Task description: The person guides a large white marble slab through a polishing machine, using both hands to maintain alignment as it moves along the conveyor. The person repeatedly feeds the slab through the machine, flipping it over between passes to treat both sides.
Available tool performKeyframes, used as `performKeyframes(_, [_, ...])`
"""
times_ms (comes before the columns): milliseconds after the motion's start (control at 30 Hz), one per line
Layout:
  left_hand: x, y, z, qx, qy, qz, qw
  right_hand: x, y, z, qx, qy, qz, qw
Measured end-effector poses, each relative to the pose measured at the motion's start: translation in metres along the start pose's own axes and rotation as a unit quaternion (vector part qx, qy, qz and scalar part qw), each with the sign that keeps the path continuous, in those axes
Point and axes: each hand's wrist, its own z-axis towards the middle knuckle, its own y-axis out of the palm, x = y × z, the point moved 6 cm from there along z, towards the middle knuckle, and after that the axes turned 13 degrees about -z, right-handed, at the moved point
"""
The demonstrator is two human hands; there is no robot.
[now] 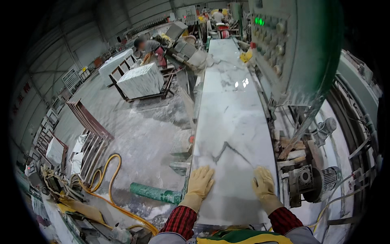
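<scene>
A long white marble slab (230, 114) with grey veins lies flat on the machine line and runs away from me. My left hand (200, 181), in a tan rubber glove, rests palm down on the slab's near left part, fingers spread. My right hand (264, 183), gloved the same, lies flat near the slab's right edge. Neither hand holds anything. Red plaid sleeves show at the bottom.
A green control panel (284, 44) with lit buttons hangs right of the slab, with electric motors (321, 179) below it. A green roller (156, 193) and yellow hose (109, 179) lie on the dusty floor left. A person (152, 51) stands by stacked slabs on a rack (140, 81).
</scene>
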Motion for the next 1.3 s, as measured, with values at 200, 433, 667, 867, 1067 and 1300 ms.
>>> performKeyframes(200, [0.021, 0.013, -0.026, 0.032, -0.061, 0.052, 0.996, 0.016, 0.023, -0.012, 0.028, -0.023, -0.073, 0.997])
performKeyframes(433, [0.045, -0.038, -0.152, 0.021, -0.035, 0.044, 0.998, -0.076, 0.016, -0.056, -0.036, -0.096, -0.106, 0.989])
performKeyframes(667, [0.057, -0.084, -0.241, 0.057, -0.09, 0.063, 0.992, -0.241, 0.023, -0.058, -0.147, -0.223, 0.067, 0.961])
performKeyframes(867, [0.062, -0.087, -0.294, 0.11, -0.091, 0.046, 0.989, -0.231, 0.004, -0.067, -0.109, -0.261, 0.045, 0.958])
performKeyframes(1067, [0.045, -0.089, -0.352, 0.03, -0.235, 0.018, 0.971, -0.122, -0.007, -0.121, -0.169, -0.168, -0.101, 0.966])
performKeyframes(1300, [0.05, -0.17, -0.523, 0.165, -0.38, 0.21, 0.886, 0.006, -0.073, -0.162, -0.114, -0.079, -0.126, 0.982])
